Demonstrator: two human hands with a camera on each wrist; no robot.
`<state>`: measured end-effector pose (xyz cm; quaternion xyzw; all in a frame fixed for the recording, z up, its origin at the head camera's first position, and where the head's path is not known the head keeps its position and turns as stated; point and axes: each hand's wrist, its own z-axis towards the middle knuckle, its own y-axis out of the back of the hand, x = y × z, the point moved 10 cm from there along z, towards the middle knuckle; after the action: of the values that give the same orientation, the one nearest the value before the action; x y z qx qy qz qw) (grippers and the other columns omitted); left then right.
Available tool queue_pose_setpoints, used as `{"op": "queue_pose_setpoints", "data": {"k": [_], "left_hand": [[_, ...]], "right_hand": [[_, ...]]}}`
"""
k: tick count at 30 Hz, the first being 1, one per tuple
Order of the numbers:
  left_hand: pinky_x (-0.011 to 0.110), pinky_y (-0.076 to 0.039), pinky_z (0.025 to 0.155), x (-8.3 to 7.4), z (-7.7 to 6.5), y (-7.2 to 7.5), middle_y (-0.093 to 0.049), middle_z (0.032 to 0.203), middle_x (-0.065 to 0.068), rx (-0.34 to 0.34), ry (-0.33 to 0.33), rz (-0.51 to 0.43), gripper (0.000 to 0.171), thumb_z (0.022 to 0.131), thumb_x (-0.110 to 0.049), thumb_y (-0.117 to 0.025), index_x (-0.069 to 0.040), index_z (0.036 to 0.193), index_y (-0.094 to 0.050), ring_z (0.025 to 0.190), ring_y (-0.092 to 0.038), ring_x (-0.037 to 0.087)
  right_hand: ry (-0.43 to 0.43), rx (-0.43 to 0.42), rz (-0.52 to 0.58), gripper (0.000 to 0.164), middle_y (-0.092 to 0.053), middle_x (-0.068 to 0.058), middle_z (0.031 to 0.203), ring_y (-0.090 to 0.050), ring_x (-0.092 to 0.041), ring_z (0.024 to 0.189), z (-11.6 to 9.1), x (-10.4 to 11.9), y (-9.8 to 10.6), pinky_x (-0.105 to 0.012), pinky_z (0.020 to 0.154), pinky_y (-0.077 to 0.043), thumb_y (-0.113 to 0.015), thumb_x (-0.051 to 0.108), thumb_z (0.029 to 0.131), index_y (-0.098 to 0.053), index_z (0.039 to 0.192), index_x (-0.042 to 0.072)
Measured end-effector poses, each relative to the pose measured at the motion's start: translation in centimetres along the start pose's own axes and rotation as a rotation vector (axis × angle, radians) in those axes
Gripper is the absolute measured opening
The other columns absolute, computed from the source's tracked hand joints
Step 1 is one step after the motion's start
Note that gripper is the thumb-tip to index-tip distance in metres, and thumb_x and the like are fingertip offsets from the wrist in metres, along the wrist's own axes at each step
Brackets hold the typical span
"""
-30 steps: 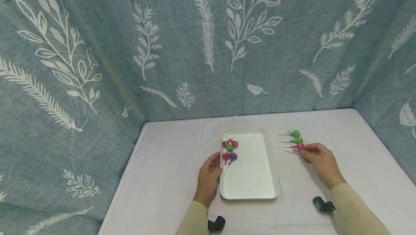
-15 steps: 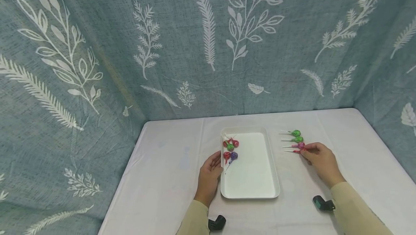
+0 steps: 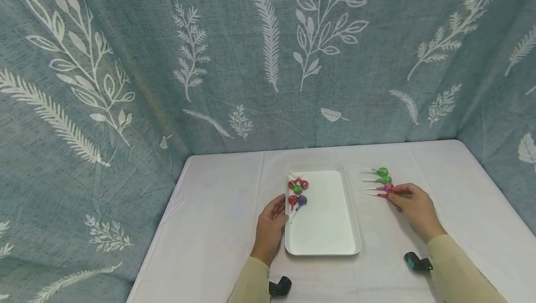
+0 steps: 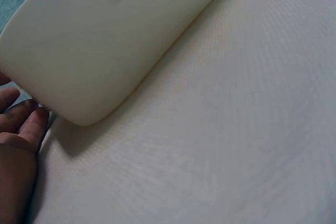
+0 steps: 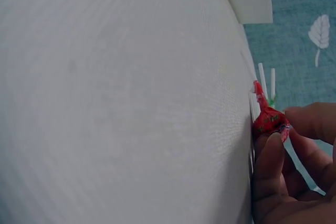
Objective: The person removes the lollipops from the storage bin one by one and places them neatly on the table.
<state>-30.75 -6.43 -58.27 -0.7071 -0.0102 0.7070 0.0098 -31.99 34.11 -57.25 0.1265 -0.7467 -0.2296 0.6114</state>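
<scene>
My right hand (image 3: 414,211) pinches the round head of a red-wrapped lollipop (image 5: 270,120) between thumb and fingers, low over the cloth, its stick pointing left. Just beyond it lie a pink lollipop (image 3: 386,186) and two green lollipops, the nearer green lollipop (image 3: 384,179) and the farther green lollipop (image 3: 381,171), in a column with sticks to the left. My left hand (image 3: 270,229) rests its fingers against the left side of a white tray (image 3: 324,250). Inside that tray, along its left wall, are a purple lollipop (image 3: 302,200), a red lollipop (image 3: 292,199) and a small red-and-green cluster (image 3: 298,186).
A white cloth (image 3: 217,228) covers the table. Patterned blue-green curtains (image 3: 251,61) hang behind and at both sides. Black devices, the left device (image 3: 281,286) and the right device (image 3: 417,262), sit at the two wrists.
Both hands stay nearly where they were, the right at the red lollipop, the left at the tray. The whole head view has shifted very slightly.
</scene>
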Motion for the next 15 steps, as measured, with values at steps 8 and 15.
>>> {"op": "queue_pose_setpoints", "data": {"k": [8, 15], "left_hand": [[0.030, -0.047, 0.116, 0.13, 0.22, -0.02, -0.057, 0.154, 0.024, -0.003, -0.019, -0.012, 0.057, 0.097, 0.011, -0.055, 0.007, 0.154, -0.053, 0.147, -0.052, 0.035], [0.027, -0.047, 0.115, 0.22, 0.33, -0.06, -0.058, 0.154, 0.020, -0.007, 0.002, -0.014, 0.057, 0.098, 0.009, -0.055, 0.004, 0.154, -0.054, 0.146, -0.052, 0.031]], "right_hand": [[0.007, -0.002, 0.000, 0.037, -0.065, -0.030, 0.135, -0.065, -0.035, 0.113, 0.00, 0.40, 0.20, -0.017, 0.073, -0.058, -0.067, 0.021, 0.108, -0.062, 0.133, -0.006], [0.001, -0.005, 0.000, 0.037, -0.064, -0.027, 0.137, -0.064, -0.033, 0.115, -0.09, 0.59, 0.47, -0.021, 0.073, -0.057, -0.063, 0.024, 0.110, -0.062, 0.134, -0.004]]}}
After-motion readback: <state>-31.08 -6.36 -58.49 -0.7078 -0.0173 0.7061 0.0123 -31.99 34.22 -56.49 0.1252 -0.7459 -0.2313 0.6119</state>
